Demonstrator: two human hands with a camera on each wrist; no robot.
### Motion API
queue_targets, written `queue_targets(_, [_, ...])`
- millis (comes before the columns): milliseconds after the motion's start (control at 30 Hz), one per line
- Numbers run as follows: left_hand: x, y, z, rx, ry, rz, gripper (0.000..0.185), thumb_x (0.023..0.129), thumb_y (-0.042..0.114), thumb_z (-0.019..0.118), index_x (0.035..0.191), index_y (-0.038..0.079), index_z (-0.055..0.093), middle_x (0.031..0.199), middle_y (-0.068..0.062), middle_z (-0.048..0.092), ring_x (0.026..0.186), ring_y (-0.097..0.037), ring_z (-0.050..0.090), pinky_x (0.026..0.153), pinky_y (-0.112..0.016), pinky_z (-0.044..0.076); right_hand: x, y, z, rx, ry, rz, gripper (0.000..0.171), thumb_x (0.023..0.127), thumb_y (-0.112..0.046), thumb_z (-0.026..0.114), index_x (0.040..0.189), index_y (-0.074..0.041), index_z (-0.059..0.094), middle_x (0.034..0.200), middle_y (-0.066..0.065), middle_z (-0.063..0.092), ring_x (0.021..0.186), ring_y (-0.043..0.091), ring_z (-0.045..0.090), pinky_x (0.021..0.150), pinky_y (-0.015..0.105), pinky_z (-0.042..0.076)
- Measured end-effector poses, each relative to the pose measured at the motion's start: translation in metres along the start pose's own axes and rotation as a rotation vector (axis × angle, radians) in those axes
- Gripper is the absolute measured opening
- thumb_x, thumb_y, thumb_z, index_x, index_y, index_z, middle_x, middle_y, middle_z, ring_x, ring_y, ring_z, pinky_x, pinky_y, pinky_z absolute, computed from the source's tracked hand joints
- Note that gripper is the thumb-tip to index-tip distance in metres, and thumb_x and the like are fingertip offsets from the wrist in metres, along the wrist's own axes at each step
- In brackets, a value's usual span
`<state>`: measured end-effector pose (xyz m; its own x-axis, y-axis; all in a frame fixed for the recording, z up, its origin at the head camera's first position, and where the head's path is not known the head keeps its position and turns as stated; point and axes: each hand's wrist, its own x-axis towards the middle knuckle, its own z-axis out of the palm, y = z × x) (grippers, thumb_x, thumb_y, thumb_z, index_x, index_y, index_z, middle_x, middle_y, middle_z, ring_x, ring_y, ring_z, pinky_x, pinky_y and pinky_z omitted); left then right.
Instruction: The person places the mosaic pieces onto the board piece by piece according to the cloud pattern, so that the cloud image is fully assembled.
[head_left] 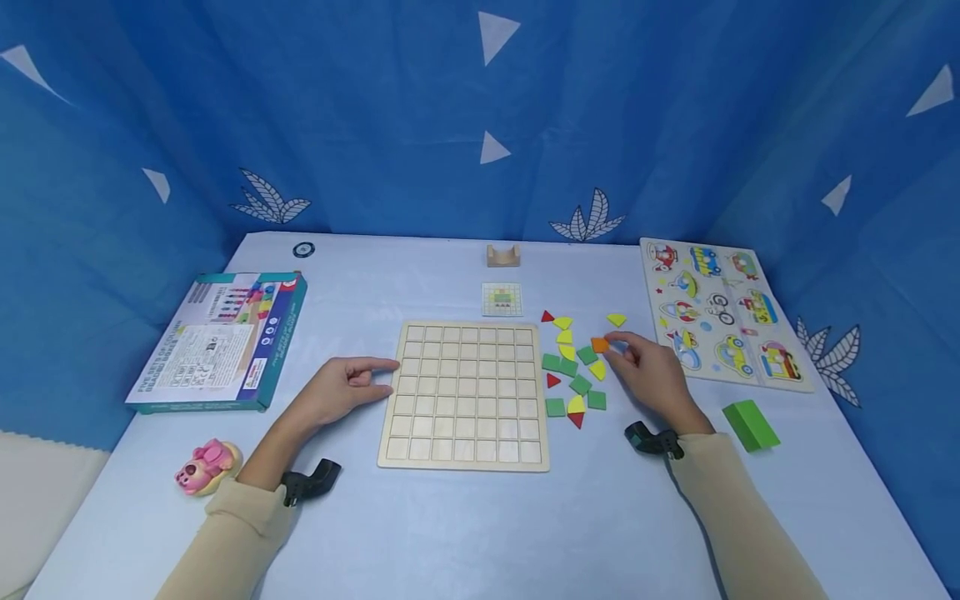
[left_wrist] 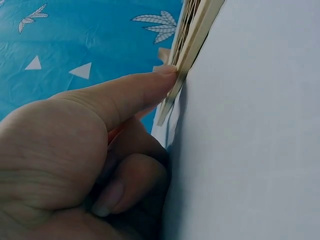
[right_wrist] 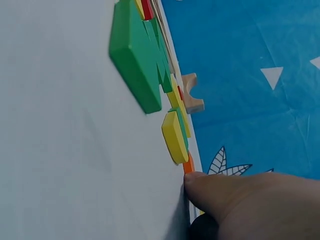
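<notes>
A wooden grid board [head_left: 465, 396] lies flat mid-table, all its cells bare. My left hand [head_left: 352, 387] rests on the table beside it. Its straight index finger [left_wrist: 150, 85] presses the board's left edge [left_wrist: 192, 35], and the other fingers are curled under. To the right of the board lie several loose green, yellow and red tiles [head_left: 573, 367]. My right hand [head_left: 648, 371] reaches into them and pinches a small orange tile [head_left: 599, 344] by its right side. In the right wrist view a fingertip [right_wrist: 200, 187] touches this orange tile [right_wrist: 188, 164], which lies on the table past a yellow tile [right_wrist: 174, 136].
A picture box [head_left: 217, 342] and a pink toy [head_left: 204, 467] lie at the left. A vehicle peg puzzle [head_left: 723, 312] and a green block [head_left: 750, 423] are at the right. Behind the board are a pattern card [head_left: 502, 298] and a small wooden stand [head_left: 503, 255]. Blue cloth walls surround the table.
</notes>
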<state>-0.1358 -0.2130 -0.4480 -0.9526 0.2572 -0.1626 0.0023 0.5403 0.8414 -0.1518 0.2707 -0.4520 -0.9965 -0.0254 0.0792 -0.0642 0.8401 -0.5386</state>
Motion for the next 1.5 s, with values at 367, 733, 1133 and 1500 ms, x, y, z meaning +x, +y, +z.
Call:
queue_targets(367, [-0.001, 0.001, 0.000, 0.012, 0.007, 0.004, 0.043, 0.092, 0.023, 0.078, 0.134, 0.015, 0.069, 0.062, 0.003, 0.036, 0.056, -0.013, 0.036, 0.072, -0.030, 0.041, -0.001, -0.001, 0.003, -0.048, 0.007, -0.001, 0.035, 0.100, -0.031, 0.069, 0.130, -0.014, 0.066, 0.066, 0.003, 0.048, 0.062, 0.022, 0.048, 0.061, 0.035, 0.038])
queue_targets(733, [-0.004, -0.001, 0.002, 0.011, 0.012, -0.019, 0.045, 0.093, 0.027, 0.077, 0.136, 0.016, 0.067, 0.063, 0.003, 0.039, 0.057, -0.015, 0.039, 0.069, -0.030, 0.042, 0.004, -0.004, -0.006, 0.024, -0.020, -0.001, 0.031, 0.099, -0.033, 0.069, 0.125, -0.015, 0.066, 0.068, 0.004, 0.048, 0.063, 0.024, 0.048, 0.059, 0.034, 0.037])
queue_targets(1133, [-0.001, -0.003, 0.001, 0.044, 0.008, -0.013, 0.046, 0.093, 0.030, 0.078, 0.135, 0.016, 0.068, 0.062, 0.003, 0.039, 0.057, -0.016, 0.040, 0.071, -0.030, 0.043, 0.000, -0.038, -0.002, 0.097, -0.021, -0.043, 0.031, 0.098, -0.029, 0.072, 0.124, -0.013, 0.067, 0.065, 0.004, 0.046, 0.059, 0.023, 0.046, 0.054, 0.031, 0.035])
queue_targets(1500, [-0.003, -0.001, 0.002, 0.058, 0.019, -0.019, 0.046, 0.092, 0.031, 0.078, 0.135, 0.017, 0.068, 0.062, 0.003, 0.039, 0.058, -0.017, 0.041, 0.077, -0.035, 0.042, 0.006, -0.090, 0.012, 0.182, -0.040, -0.152, 0.031, 0.095, -0.023, 0.076, 0.122, -0.012, 0.068, 0.062, 0.003, 0.044, 0.053, 0.023, 0.044, 0.050, 0.031, 0.033])
